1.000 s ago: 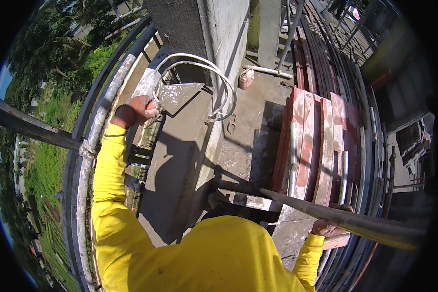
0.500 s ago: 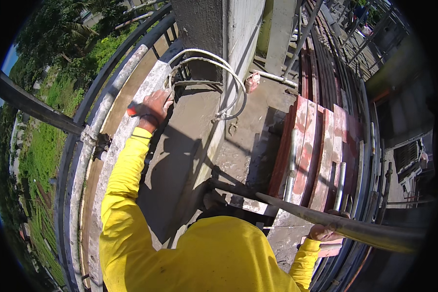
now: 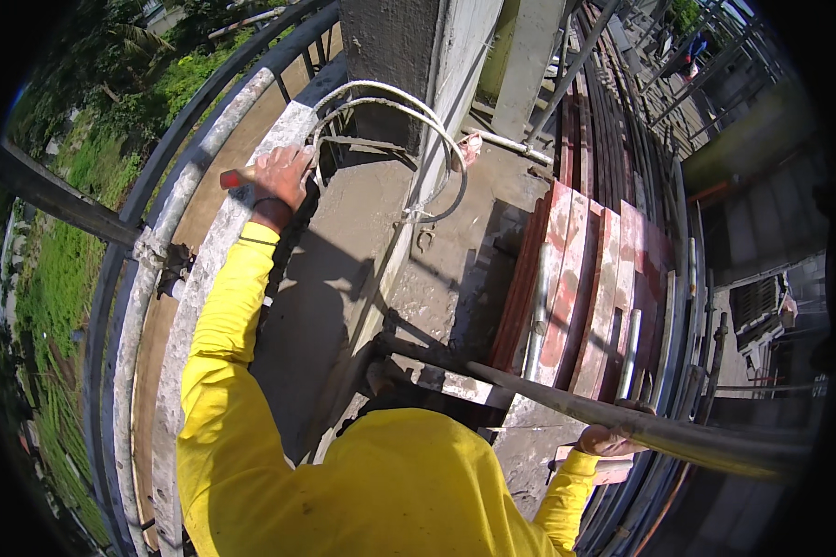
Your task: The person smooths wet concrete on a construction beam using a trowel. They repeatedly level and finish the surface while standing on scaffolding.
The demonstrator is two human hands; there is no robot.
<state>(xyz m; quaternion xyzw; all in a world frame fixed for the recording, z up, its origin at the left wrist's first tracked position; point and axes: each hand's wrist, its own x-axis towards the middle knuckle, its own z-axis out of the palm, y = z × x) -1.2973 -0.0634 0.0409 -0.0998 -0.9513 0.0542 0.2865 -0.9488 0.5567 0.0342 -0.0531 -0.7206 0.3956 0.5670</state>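
My left hand (image 3: 283,178) rests on top of the rough concrete ledge (image 3: 215,243), closed around a tool with a red handle (image 3: 232,179). Only the handle's end sticks out on the hand's left side; the remainder is hidden beneath the palm and fingers. A looped pale cable or hose (image 3: 395,90) arches up right beside the fingertips. Low on the right, my right hand (image 3: 611,439) is wrapped round a long metal pipe (image 3: 567,401) that slants across in front of me. Some of its fingers are covered by the pipe.
A dark pillar (image 3: 387,65) stands ahead. Reddish boards (image 3: 576,278) are stacked to the right, with short pipes on them. A curved metal railing (image 3: 172,200) runs along the left, greenery beyond. A narrow concrete wall (image 3: 367,316) divides the floor before me.
The view has shifted slightly. My left hand has turned a little on the ledge, and more of the red handle shows. My right hand keeps its hold on the pipe.
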